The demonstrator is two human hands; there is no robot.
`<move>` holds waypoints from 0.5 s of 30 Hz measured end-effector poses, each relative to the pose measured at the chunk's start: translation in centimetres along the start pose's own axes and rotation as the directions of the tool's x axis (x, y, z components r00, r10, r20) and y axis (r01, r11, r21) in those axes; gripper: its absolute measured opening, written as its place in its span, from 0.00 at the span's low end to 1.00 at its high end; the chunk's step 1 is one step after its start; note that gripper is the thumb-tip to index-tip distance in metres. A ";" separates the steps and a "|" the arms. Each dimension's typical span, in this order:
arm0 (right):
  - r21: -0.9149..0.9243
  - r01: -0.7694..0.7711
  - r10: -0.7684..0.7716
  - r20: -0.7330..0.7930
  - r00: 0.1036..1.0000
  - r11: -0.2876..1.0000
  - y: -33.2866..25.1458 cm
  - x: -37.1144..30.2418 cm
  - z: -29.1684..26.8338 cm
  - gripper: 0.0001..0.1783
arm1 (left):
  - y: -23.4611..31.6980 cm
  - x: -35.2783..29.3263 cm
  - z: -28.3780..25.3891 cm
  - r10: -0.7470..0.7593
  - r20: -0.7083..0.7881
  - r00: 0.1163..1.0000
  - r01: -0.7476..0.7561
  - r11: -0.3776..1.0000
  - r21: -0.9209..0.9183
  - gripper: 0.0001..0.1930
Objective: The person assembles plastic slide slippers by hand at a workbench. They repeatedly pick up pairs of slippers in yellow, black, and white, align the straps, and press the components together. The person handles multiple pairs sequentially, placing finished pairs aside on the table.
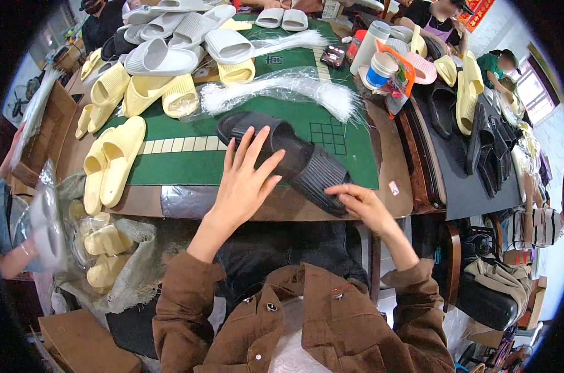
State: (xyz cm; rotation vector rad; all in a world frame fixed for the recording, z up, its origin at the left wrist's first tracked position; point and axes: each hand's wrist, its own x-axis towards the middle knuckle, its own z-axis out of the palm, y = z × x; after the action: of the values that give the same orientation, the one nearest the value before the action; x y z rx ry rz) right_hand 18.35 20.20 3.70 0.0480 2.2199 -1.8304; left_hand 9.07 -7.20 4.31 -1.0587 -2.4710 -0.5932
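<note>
Two black slides with ribbed straps lie end to end on the green mat, slanting from upper left to lower right. On the upper slide (288, 133) rests my left hand (244, 177), its fingers spread and laid across the strap. At the lower slide (319, 177), my right hand (368, 208) has its index finger and thumb drawn together by the strap's outer edge. Whatever is between those fingertips, if anything, is too small to make out. A bundle of clear plastic ties (282, 93) lies just beyond the slides.
Yellow slides (114, 165) and a pile of grey slides (160, 57) fill the table's left. A paper cup (379, 69) and a white bottle (370, 46) stand far right. More black slides (481, 140) lie on the right-hand table. A co-worker's hand (20, 258) holds a bagged grey slide at left.
</note>
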 end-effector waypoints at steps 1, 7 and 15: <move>-0.094 0.094 -0.089 0.055 0.995 0.991 -0.2 0.0 -0.7 0.13 | 0.1 0.2 0.6 -0.005 -0.041 0.999 0.006 1.000 0.020 0.19; -0.512 0.189 -0.296 -0.137 0.945 0.838 -5.7 3.0 -3.4 0.15 | 1.7 1.9 1.5 -0.085 -0.117 0.989 0.074 0.993 -0.097 0.12; -0.839 0.268 -0.410 0.060 0.910 0.474 -6.2 12.7 0.5 0.46 | -1.4 4.5 0.9 0.040 -0.096 0.995 -0.081 0.874 -0.479 0.06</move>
State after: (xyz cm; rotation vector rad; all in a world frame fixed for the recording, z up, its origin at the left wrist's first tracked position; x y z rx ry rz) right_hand 5.03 16.64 6.75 -0.4992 3.1586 -0.6624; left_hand 4.96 -5.01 5.44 -1.2500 -2.2561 -1.2547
